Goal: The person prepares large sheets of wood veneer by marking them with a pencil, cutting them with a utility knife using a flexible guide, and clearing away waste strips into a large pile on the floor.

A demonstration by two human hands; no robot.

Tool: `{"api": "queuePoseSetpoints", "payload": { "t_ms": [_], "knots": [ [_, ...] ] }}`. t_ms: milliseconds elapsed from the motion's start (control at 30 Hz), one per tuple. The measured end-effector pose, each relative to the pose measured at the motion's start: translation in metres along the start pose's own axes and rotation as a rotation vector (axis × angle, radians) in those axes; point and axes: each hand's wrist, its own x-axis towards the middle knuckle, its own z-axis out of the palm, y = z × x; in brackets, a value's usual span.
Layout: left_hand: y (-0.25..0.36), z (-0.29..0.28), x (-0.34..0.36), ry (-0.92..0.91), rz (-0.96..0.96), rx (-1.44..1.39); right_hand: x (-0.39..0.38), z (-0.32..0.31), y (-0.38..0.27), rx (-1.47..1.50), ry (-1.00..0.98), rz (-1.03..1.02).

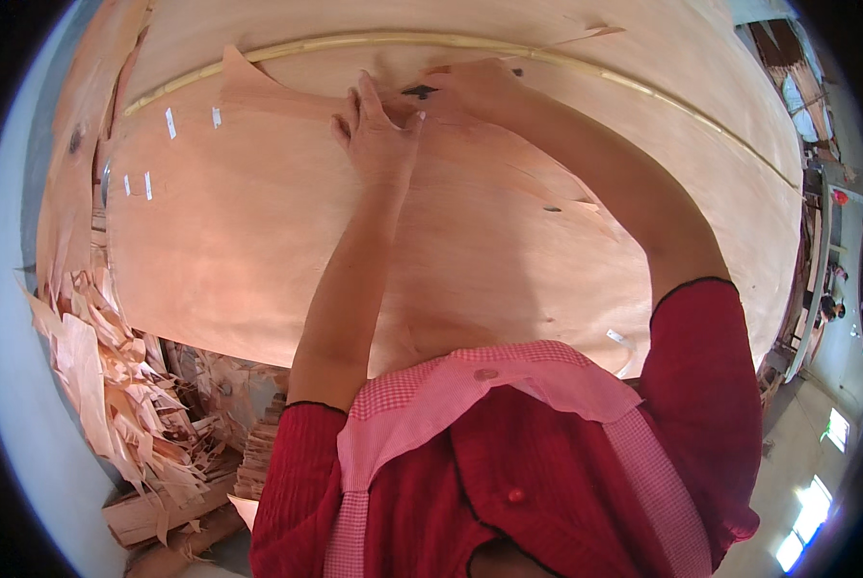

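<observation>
Red sleeves (711, 385) and a pink checked collar (509, 380) fill the near edge. Both forearms reach out over a wide veneer sheet (258, 241) that covers the worktop. Near its far edge, the left hand (379, 130) lies flat on the sheet, fingers together and pressing down. The right hand (475, 87) touches the sheet beside a dark knot hole (419, 91); its grip cannot be told. Veneer scraps (114, 385) pile below the left edge.
</observation>
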Motion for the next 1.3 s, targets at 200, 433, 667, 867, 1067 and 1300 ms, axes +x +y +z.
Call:
{"api": "queuePoseSetpoints", "payload": {
  "t_ms": [200, 433, 667, 867, 1067, 1300],
  "knots": [
    [-0.004, 0.009, -0.001, -0.006, 0.010, 0.115, -0.040, -0.037, -0.062, 0.187, -0.186, 0.571],
    [0.005, 0.003, 0.001, 0.070, 0.154, 0.178, -0.115, -0.043, -0.072, 0.260, -0.162, 0.849],
    [-0.012, -0.002, 0.016, -0.195, 0.663, 0.277, -0.145, -0.039, -0.052, 0.147, -0.124, 0.770],
    [0.002, -0.020, 0.024, -0.339, 0.697, 0.440, -0.110, -0.070, -0.024, -0.129, 0.085, 0.701],
    [-0.002, 0.006, 0.024, -0.117, 0.537, 0.285, -0.074, -0.075, 0.006, -0.253, 0.087, 0.737],
    [0.010, 0.002, 0.017, 0.069, 0.588, 0.326, -0.089, -0.076, 0.028, -0.210, -0.069, 0.735]
  ]
}}
